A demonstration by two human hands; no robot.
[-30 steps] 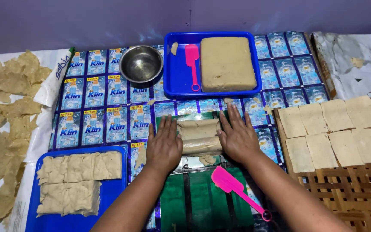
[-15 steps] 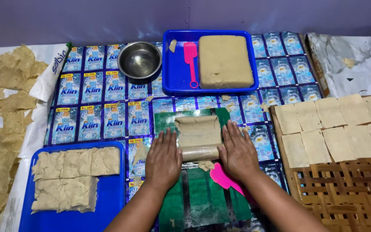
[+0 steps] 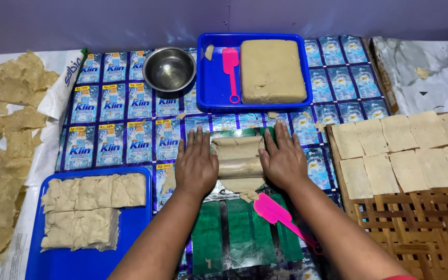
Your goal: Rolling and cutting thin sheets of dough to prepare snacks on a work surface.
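both hands (image 3: 198, 163) flank rolled dough (image 3: 239, 161)

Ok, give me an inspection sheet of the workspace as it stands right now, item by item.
Surface: floor mat of blue sachet sheets, with a green sheet under the work.
Job's things: folded dough strip lies flat between both hands.
Clutter: pink spatula beside the right wrist; steel bowl; blue tray holding a dough block and a second pink spatula; another blue tray with dough pieces; woven rack with square sheets; thin pieces at far left.
Grippers: left hand and right hand flat, pressing the strip's sides.
Cables: nothing seen.
Surroundings: purple wall behind.
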